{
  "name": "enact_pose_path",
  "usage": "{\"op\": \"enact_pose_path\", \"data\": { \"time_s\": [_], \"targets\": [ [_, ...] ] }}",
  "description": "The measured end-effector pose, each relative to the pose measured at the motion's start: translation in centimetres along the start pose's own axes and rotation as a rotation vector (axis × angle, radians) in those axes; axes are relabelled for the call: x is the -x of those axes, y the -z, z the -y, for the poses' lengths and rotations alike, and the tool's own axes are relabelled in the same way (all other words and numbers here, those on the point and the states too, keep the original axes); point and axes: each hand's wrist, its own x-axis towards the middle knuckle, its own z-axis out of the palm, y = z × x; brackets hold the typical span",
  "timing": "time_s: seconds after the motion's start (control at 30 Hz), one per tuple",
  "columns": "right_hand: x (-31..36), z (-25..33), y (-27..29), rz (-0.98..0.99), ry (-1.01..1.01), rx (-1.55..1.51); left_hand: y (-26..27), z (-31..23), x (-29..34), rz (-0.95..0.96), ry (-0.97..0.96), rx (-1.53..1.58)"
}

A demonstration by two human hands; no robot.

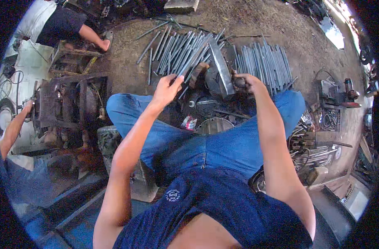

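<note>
My left hand [168,89] is closed in a pinch on the near end of a grey metal rod [194,57], which slants away up and to the right. Beneath the rod, a rusty brown block [198,74] stands beside a dark round metal piece [214,79]. A broad, shiny flat metal bar [221,66] lies at a tilt between my hands. My right hand [248,83] is curled around a small dark part beside the bar's near end; its kind is hard to make out.
Loose metal rods [166,52] lie at the far left, and a tidier row of rods [264,62] at the right. An open-ended wrench [192,103] lies before my lap. Rightward are a grinder [350,93] and tools. Another person's arm [16,128] and bare foot [104,45] show left.
</note>
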Motion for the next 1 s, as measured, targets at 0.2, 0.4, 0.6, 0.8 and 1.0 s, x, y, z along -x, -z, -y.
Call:
{"op": "enact_pose_path", "data": {
  "time_s": [0.2, 0.4, 0.6, 0.8, 1.0],
  "targets": [
    [-0.3, -1.8, 2.4, -0.226, -0.168, 0.208, -2.2, 5.8, -4.8, -0.061, -0.067, -0.186],
    [-0.5, -2.7, 0.6, -0.182, -0.124, 0.281, -4.2, 5.9, -6.2, -0.043, -0.074, -0.151],
    [4.2, -0.1, -2.7, -0.373, 0.119, 0.315, -6.2, 6.9, -5.1, -0.066, -0.050, -0.142],
    [11.3, 0.6, -12.3, -0.538, 0.417, 0.188, -7.3, 9.9, -5.6, -0.069, -0.088, -0.127],
    [8.1, -4.0, -13.1, -0.461, 0.389, 0.236, -8.0, 12.1, -6.4, -0.064, -0.076, -0.200]
  ]
}}
